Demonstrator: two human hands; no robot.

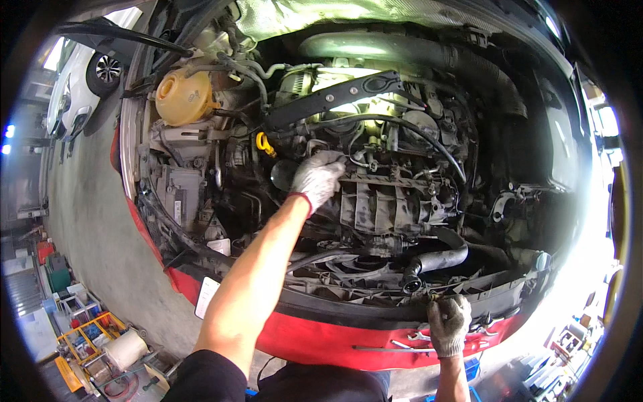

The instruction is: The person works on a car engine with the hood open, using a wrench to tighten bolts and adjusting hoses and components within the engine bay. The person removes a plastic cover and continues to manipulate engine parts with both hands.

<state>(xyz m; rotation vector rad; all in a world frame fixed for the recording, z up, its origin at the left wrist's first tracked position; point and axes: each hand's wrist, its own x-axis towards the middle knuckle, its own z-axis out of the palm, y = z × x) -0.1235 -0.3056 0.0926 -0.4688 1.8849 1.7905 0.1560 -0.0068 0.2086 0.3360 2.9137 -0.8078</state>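
Observation:
My left hand (319,179), in a whitish work glove with a red cuff, reaches into the engine bay. Its fingers are closed at the near side of the engine (375,201), beside thin metal pipes; what they grip, if anything, is hidden. A yellow dipstick handle (264,144) stands just left of that hand. My right hand (449,324), in a soiled grey glove, is closed at the car's front edge, near the open end of a black hose (435,258). Whatever lies in its fingers cannot be made out. Across the engine rests a long black work lamp (335,100), with bright light under it.
A yellowish coolant tank (182,97) sits at the far left of the bay. Wrenches (420,336) and other tools lie on the red cover (301,338) over the front bumper. A yellow rack (94,335) stands on the floor at lower left; a white car (74,87) is beyond.

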